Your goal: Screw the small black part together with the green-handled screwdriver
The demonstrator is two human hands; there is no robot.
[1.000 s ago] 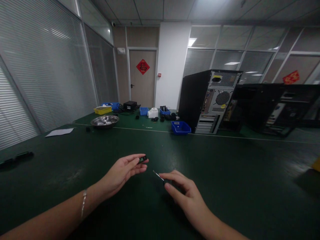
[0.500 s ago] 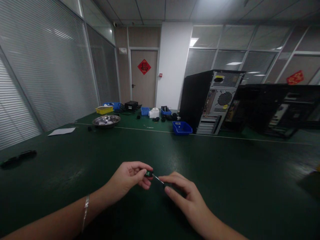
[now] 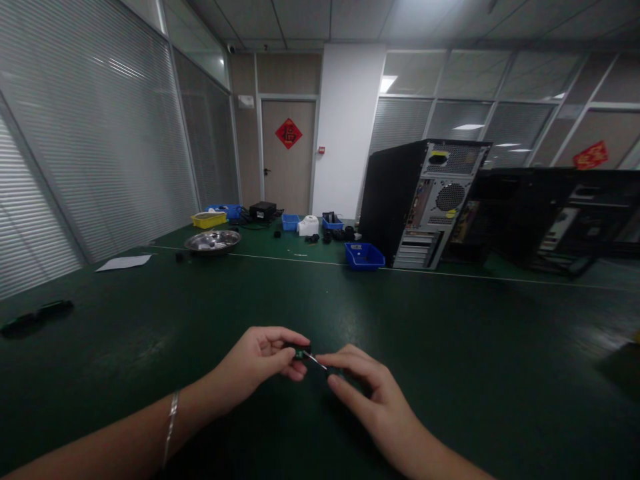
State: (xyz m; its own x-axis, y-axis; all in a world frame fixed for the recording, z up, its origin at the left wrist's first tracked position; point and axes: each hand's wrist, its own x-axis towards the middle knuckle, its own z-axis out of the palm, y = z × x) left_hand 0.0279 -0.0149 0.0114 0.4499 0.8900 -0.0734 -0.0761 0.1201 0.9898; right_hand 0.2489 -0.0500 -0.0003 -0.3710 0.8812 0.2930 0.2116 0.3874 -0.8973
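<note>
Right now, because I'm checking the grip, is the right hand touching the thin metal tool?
Touching. The head view shows the right hand holding the thin metal tool by its dark end, between thumb and fingers.

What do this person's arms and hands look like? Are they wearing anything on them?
Both the left hand and the right hand are ungloved, and no sleeves show on the forearms. A thin, silvery bracelet circles the left wrist; none shows on the right. I see no cables or markings.
</note>
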